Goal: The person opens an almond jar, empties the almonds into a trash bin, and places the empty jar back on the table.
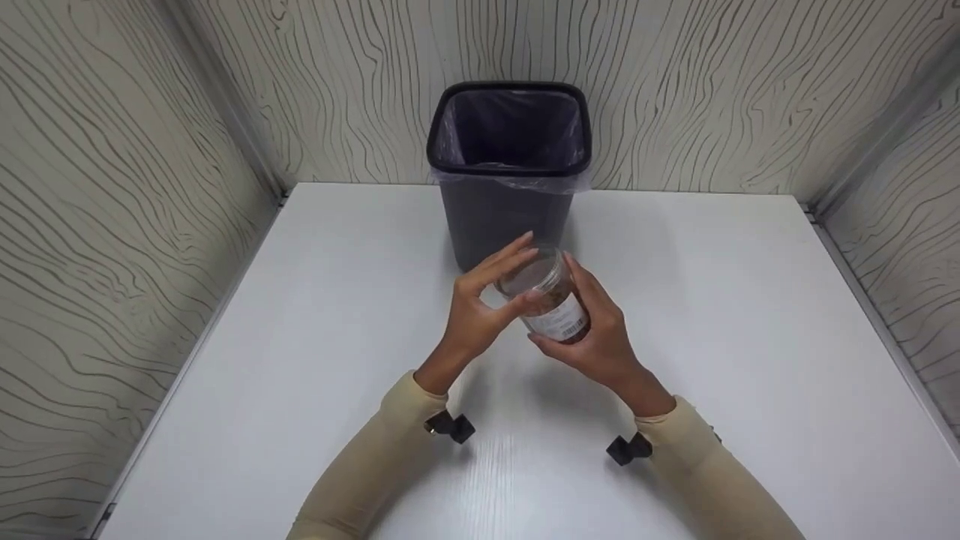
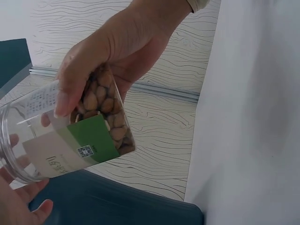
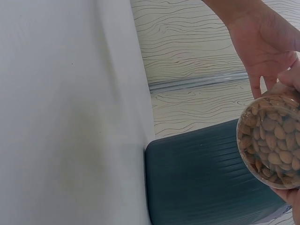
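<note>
A clear jar of almonds (image 1: 556, 318) is held tilted above the table, in front of the bin. My right hand (image 1: 602, 336) grips its lower body, with fingers along the far side and the thumb on the near side. At the clear upper end, my left hand (image 1: 478, 306) spans the ridged rim between thumb and fingers. Whether a separate lid sits there is hard to tell. The left wrist view shows a green-and-white label on the jar (image 2: 70, 145) and almonds gathered toward its base. In the right wrist view, almonds (image 3: 276, 143) show through the round bottom.
A dark bin (image 1: 506, 217) lined with a thin clear bag stands at the back of the white table (image 1: 337, 300), just beyond the jar. Wood-patterned panels (image 1: 337, 90) enclose the back and sides. Each sleeve carries a small black wrist mount (image 1: 452, 426).
</note>
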The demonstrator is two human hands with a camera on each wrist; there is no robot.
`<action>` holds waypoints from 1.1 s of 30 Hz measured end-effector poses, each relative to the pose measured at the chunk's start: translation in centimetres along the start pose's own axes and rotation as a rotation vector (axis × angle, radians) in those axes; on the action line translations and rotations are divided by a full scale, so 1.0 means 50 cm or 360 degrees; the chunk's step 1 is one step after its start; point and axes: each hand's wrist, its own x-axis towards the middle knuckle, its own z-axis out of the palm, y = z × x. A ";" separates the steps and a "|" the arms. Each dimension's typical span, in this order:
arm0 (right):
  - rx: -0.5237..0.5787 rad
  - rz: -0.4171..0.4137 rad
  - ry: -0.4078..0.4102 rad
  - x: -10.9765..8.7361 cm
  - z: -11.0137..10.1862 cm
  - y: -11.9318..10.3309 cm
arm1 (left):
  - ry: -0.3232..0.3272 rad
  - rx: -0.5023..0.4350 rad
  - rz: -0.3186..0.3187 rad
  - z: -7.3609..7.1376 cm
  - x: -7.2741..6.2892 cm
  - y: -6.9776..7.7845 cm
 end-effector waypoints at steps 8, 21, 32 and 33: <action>0.0039 0.0005 0.0002 -0.001 0.000 0.000 | -0.0113 -0.0120 -0.0002 -0.008 0.002 -0.022; 0.0008 -0.0028 0.0009 -0.002 0.000 -0.002 | -0.0102 -0.0132 -0.0023 -0.008 0.000 -0.017; 0.0009 -0.0098 0.0039 -0.001 0.003 0.004 | -0.0069 -0.0099 -0.0009 -0.004 -0.005 -0.040; 0.0008 -0.0101 0.0038 -0.001 0.003 0.005 | -0.0066 -0.0090 -0.0013 -0.004 -0.006 -0.040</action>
